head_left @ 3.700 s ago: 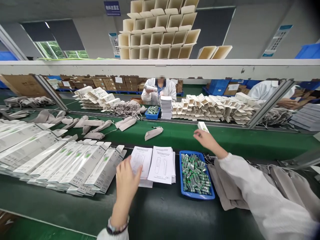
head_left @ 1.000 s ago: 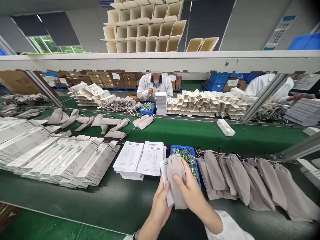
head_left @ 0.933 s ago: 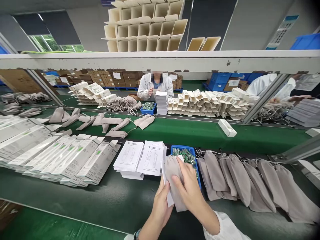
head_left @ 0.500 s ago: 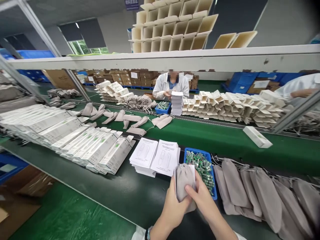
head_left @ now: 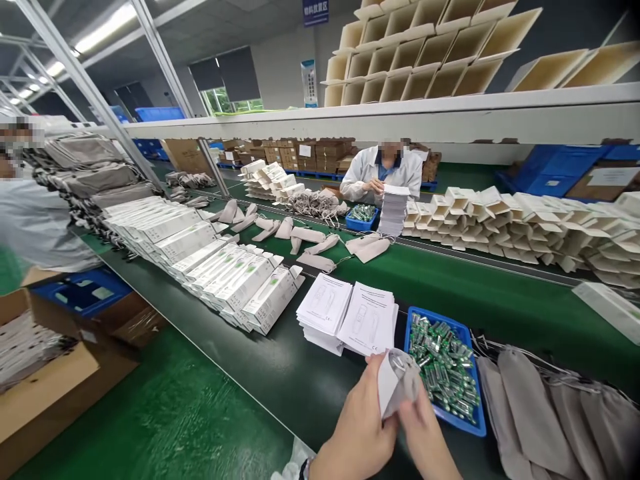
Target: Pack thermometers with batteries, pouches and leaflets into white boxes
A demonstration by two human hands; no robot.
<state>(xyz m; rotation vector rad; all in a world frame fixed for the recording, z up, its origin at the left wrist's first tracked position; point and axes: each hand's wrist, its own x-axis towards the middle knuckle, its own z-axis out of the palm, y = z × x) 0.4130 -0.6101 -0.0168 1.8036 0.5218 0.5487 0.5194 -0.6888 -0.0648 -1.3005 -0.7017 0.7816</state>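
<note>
My left hand [head_left: 357, 430] and my right hand [head_left: 425, 437] sit at the bottom of the view, both gripping a grey fabric drawstring pouch [head_left: 400, 381]. A white paper piece shows along the pouch's side, and my fingers hide its lower part. Just right of my right hand lies a blue tray [head_left: 435, 319] heaped with green-and-silver batteries. A stack of printed leaflets [head_left: 345, 317] is just ahead of my hands. More grey pouches [head_left: 530, 413] lie in a row at the lower right.
White product boxes [head_left: 240, 287] stand in rows along the dark belt, left of the leaflets. Across the green belt, a co-worker [head_left: 383, 173] sits behind a paper stack [head_left: 393, 210] and cardboard inserts [head_left: 515, 227]. An open cardboard box [head_left: 40, 373] stands at lower left.
The view has swung left. My hands have turned the pouch, and it now looks narrower, with its top tipped toward the tray. The white box on the green belt has shifted toward the right edge of view.
</note>
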